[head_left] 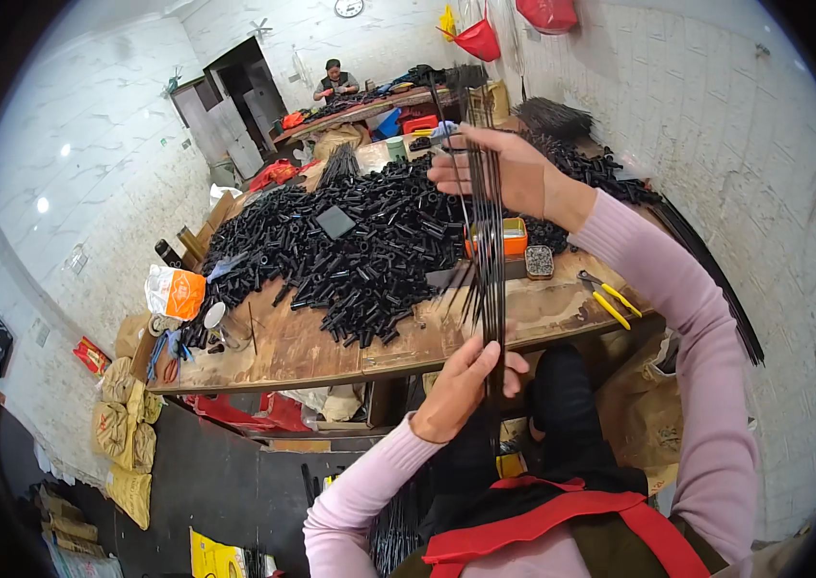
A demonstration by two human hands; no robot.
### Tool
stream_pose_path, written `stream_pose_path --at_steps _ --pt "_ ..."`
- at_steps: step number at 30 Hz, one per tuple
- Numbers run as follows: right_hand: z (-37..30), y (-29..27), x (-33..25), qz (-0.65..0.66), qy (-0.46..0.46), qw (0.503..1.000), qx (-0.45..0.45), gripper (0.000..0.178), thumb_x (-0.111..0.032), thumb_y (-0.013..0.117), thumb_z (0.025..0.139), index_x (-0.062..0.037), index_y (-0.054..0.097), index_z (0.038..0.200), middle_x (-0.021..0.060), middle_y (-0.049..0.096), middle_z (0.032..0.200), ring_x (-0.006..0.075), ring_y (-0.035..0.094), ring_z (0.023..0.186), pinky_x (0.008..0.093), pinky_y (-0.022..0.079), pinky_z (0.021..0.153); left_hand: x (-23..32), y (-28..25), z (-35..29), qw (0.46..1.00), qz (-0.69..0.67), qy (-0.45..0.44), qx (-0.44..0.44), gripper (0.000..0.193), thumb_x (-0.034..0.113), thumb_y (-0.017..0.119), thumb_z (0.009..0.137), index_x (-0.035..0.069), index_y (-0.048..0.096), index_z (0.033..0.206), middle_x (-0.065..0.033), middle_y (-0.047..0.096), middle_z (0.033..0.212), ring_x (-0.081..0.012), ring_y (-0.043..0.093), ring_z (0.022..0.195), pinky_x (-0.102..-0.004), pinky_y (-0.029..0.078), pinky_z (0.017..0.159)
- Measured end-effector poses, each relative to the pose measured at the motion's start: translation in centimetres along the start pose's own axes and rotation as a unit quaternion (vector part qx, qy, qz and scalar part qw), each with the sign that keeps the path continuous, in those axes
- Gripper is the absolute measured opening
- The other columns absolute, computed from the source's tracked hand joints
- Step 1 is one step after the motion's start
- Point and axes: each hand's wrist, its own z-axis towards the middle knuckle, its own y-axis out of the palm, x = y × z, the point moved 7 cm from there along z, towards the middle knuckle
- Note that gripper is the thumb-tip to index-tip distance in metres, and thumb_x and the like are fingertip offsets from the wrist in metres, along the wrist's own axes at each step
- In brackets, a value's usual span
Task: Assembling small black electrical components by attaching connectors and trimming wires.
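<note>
A bundle of long, thin black rods point(492, 279) stands nearly upright in front of me. Round its lower part, my left hand point(459, 387) is closed. Higher up, my right hand point(521, 175) is open, its fingers stretched out flat across the rods; whether it presses on them I cannot tell. A few rods splay out from the left side of the bundle. Behind it on the wooden table point(297, 349) lies a wide heap of short black tubes point(369, 255). An orange tin point(512, 236) is partly hidden by the rods.
Yellow-handled pliers point(610, 299) and a small container of metal bits point(539, 262) lie at the right. A dark square plate point(336, 223) rests on the heap. At the left stand a clear cup point(222, 323) and an orange-white bag point(175, 292). Another person point(335, 82) sits at a far table.
</note>
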Motion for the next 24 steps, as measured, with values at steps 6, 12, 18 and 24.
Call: stream_pose_path --at_steps 6,12,18,24 --pt "-3.4 1.0 2.2 0.005 0.090 0.992 -0.088 0.034 -0.025 0.047 0.102 0.0018 0.051 0.123 0.0190 0.065 0.113 0.0317 0.063 0.109 0.0410 0.052 0.095 5.1 -0.3 3.5 0.996 -0.066 0.016 -0.064 0.047 0.028 0.040 0.105 -0.010 0.042 0.133 -0.0219 0.059 0.125 -0.0294 0.061 0.113 -0.0438 0.051 0.098" --pt "-7.5 0.1 3.0 -0.045 0.101 0.991 -0.072 0.038 -0.020 0.046 0.103 0.0053 0.044 0.131 0.0219 0.058 0.126 0.0311 0.059 0.118 0.0412 0.049 0.101 1.4 1.5 2.0 0.997 -0.076 -0.022 -0.019 0.049 0.027 0.046 0.103 -0.010 0.041 0.134 -0.0235 0.058 0.125 -0.0315 0.061 0.115 -0.0457 0.049 0.101" --pt "-8.7 0.2 4.1 -0.048 0.106 0.989 -0.089 0.040 -0.021 0.049 0.102 0.0063 0.046 0.131 0.0205 0.058 0.127 0.0306 0.057 0.121 0.0406 0.047 0.103 3.2 1.2 3.3 0.999 -0.035 -0.015 -0.003 0.043 0.025 0.041 0.105 -0.011 0.046 0.129 -0.0211 0.060 0.123 -0.0282 0.062 0.114 -0.0407 0.050 0.101" --pt "-10.8 1.8 5.2 -0.018 0.132 0.986 -0.101 0.038 -0.019 0.055 0.100 0.0059 0.051 0.128 0.0168 0.061 0.123 0.0275 0.059 0.118 0.0394 0.046 0.104 3.3 1.9 1.7 0.998 -0.049 -0.030 -0.022 0.047 0.028 0.040 0.105 -0.012 0.045 0.130 -0.0225 0.059 0.125 -0.0291 0.062 0.114 -0.0409 0.050 0.100"
